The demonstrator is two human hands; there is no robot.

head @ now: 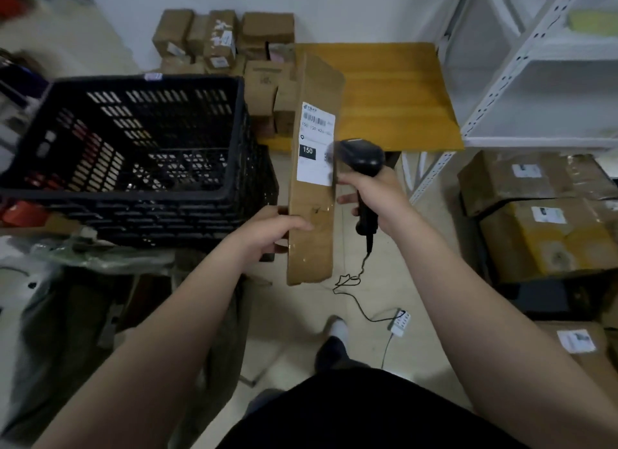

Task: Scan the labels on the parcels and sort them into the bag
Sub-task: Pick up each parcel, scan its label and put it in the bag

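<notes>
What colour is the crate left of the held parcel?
Black, a slotted plastic crate, seen in the head view.

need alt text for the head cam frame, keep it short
A person's left hand holds a long cardboard parcel upright while the right hand aims a black corded scanner at its white label. A black plastic crate sits to the left; labelled boxes are stacked at right.

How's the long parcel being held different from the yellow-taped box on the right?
The long parcel is narrow and flat; the yellow-taped box is blocky. The parcel is plain brown; the box is wrapped in yellow tape. The left hand holds the parcel up on end, with the scanner in the right hand at its label; the box sits untouched among other boxes. Both carry white labels.
</notes>
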